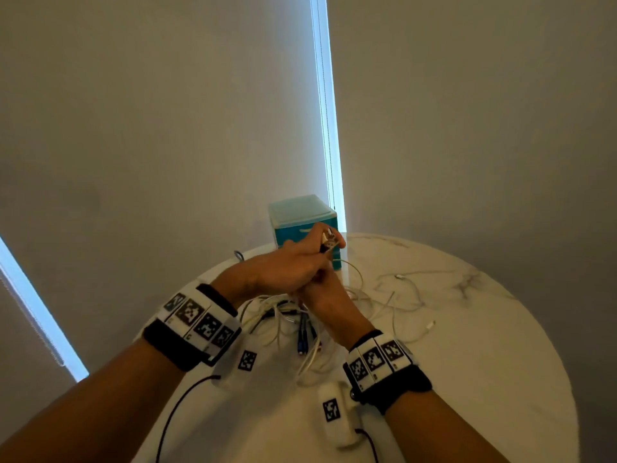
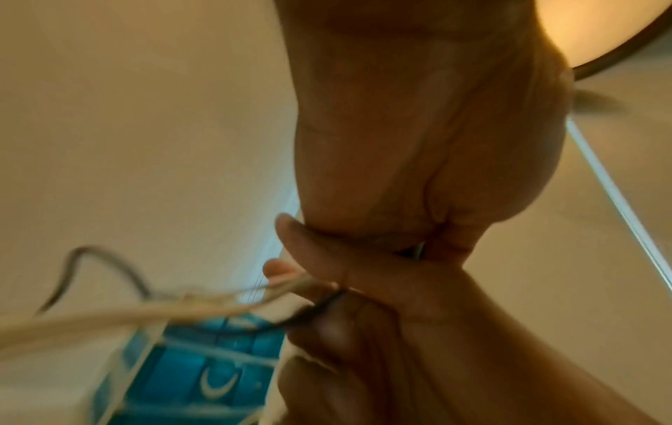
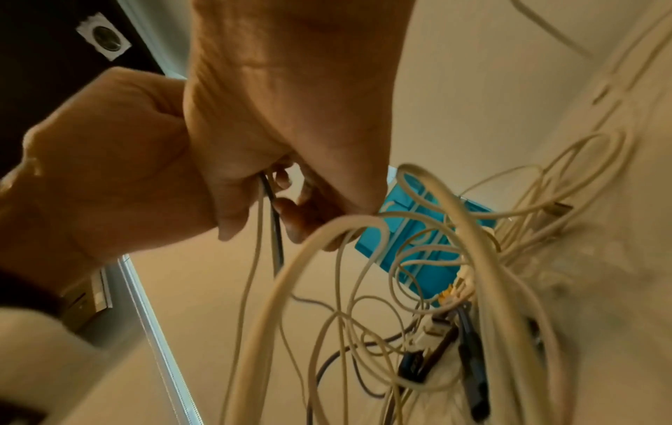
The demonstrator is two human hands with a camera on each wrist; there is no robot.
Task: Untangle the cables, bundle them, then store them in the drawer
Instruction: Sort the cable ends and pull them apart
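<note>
A tangle of white, black and blue cables hangs off the round table between my hands. My left hand reaches forward across my right and pinches a few cable plugs in front of the teal drawer box. Just below it, my right hand grips cable strands, its fingertips hidden by the left hand. In the right wrist view my right hand curls round a white and a black strand, with loops dangling before the drawer box. The blurred left wrist view shows strands leading into the clenched right hand.
The white marble table carries loose white cables to the right of my hands. The drawer box stands at the table's far edge against the wall, beside a bright window strip with a blind cord. A dark cable loop sits at the far left rim.
</note>
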